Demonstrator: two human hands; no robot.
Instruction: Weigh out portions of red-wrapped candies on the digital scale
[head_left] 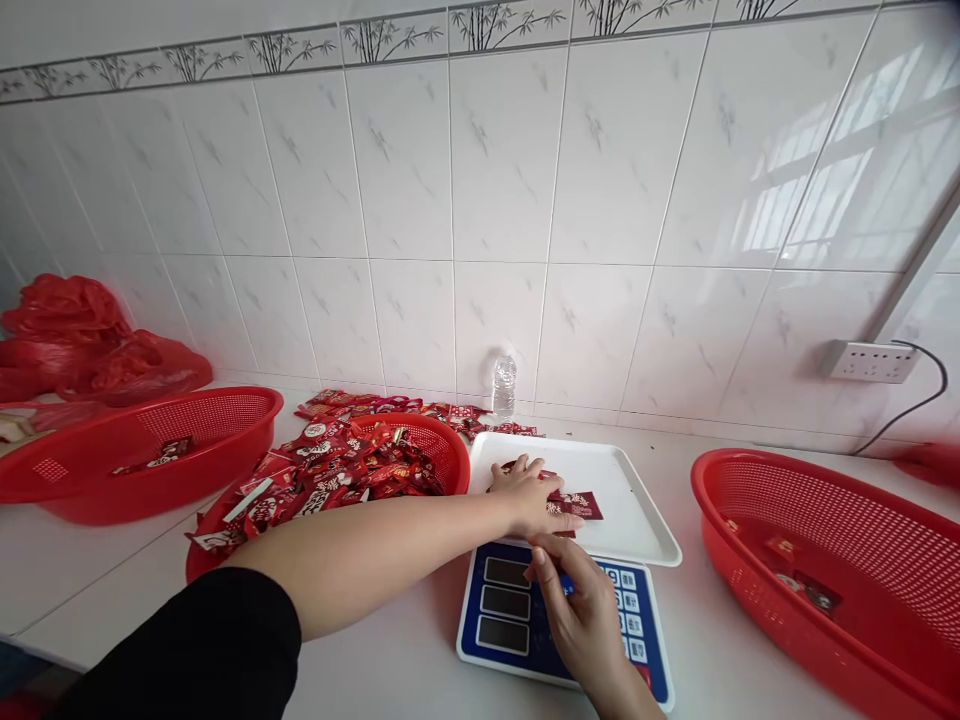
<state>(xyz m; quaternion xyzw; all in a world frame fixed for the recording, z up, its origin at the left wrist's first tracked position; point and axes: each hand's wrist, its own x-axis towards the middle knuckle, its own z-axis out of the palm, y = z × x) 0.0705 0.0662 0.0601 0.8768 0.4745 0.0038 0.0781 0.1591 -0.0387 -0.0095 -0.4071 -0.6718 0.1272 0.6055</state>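
Note:
My left hand point(529, 498) reaches across to the white tray point(637, 500) of a weighing scale, its fingers spread over red packets point(583, 504) lying there. My right hand point(577, 610) is above the blue keypad panel point(517, 665) of the scale, fingers curled in a pinch around something small that I cannot make out. Left of the scale, a red basket point(450, 455) is heaped with red and dark packets point(330, 470), partly hidden by my left forearm.
More red packets point(352, 402) lie along the wall behind the basket, near a clear plastic bottle point(504, 388). A red basket point(225, 420) at left and another point(810, 480) at right hold a few packets. Red plastic bags point(82, 345) are at far left; a socket strip point(874, 362) is on the wall.

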